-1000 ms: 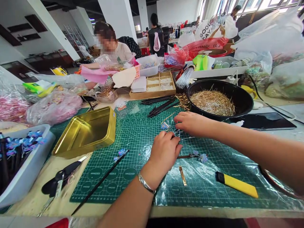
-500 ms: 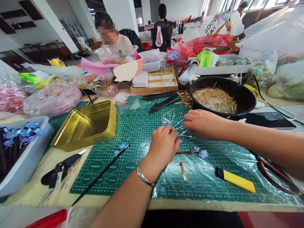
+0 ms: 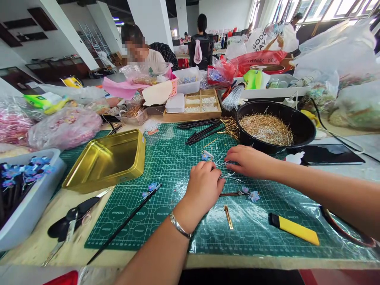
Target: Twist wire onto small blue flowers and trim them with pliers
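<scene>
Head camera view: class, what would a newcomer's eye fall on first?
The left hand and right hand meet over a wire sprig in the middle of the green cutting mat. To the left an open gold tin shines; behind the right hand sits a black bowl of gold pins, and a yellow knife lies front right.

Counted against my green cutting mat (image 3: 166,158): one gold tin (image 3: 107,162) at its left edge; one black bowl (image 3: 299,122) at its far right corner; on it — two flower-tipped sticks (image 3: 127,221), one yellow knife (image 3: 293,229); one pair of scissors (image 3: 71,217) off its near left.
</scene>
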Available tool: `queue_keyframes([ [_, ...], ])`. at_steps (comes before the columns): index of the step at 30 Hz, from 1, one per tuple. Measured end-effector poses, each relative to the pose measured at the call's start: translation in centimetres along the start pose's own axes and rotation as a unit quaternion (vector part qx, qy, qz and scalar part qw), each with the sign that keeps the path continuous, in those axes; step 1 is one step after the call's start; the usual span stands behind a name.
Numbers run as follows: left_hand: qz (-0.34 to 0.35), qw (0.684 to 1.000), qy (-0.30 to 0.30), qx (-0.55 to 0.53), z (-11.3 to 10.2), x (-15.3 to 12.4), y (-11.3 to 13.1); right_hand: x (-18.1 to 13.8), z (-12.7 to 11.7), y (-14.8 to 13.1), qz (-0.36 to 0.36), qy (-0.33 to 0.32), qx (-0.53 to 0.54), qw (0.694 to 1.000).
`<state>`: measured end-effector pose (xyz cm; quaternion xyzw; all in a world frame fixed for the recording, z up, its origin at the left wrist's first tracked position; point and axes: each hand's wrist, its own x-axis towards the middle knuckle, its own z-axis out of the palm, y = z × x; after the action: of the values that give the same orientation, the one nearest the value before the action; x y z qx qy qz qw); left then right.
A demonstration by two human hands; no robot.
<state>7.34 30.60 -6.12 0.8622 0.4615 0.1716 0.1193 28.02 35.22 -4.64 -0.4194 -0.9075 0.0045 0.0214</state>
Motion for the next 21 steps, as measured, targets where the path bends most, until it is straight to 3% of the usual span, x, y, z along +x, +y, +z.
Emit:
queue_keyframes([
  [12,-0.027,0.999,-0.032,0.020,-1.0,0.2,-0.1,-1.7,0.4,-1.4,-0.067,-0.008,-0.015,0.998],
  [21,-0.042,0.999,0.000,0.015,-1.2,0.2,-0.5,-2.1,0.0,-1.0,-0.073,0.010,0.005,0.997],
])
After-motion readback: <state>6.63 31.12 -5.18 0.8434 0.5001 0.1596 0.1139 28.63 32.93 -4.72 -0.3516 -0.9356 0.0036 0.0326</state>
